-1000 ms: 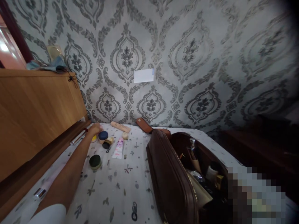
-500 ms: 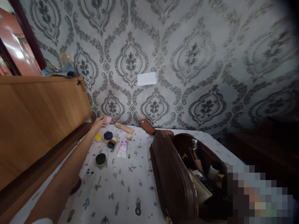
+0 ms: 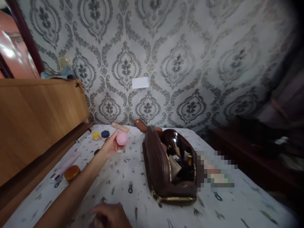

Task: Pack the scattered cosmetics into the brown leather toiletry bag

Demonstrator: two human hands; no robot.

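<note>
My left hand (image 3: 111,147), arm stretched over the patterned sheet, is closed around a round pink container (image 3: 122,138). Partly hidden behind this hand are a dark-lidded jar (image 3: 97,152) and other small items. A blue-lidded jar (image 3: 105,135) and a yellow jar (image 3: 95,136) stand just beyond it. At the bottom edge my right hand (image 3: 110,215) is smeared by motion, so its fingers are unclear. A brown cosmetic bag (image 3: 154,158) stands unzipped to the right, with bottles and other cosmetics inside.
An orange-lidded jar (image 3: 72,173) and a pale pink tube (image 3: 68,161) lie near my left forearm. A silver-and-red tube (image 3: 83,135) rests by the wooden board (image 3: 42,123). Along the wall are a peach-coloured stick-like box (image 3: 120,127) and a brown strap (image 3: 141,125).
My left hand has come back from near the wall, moving right and closer with the pink container. My right hand has entered at the bottom. The view has shifted right.
</note>
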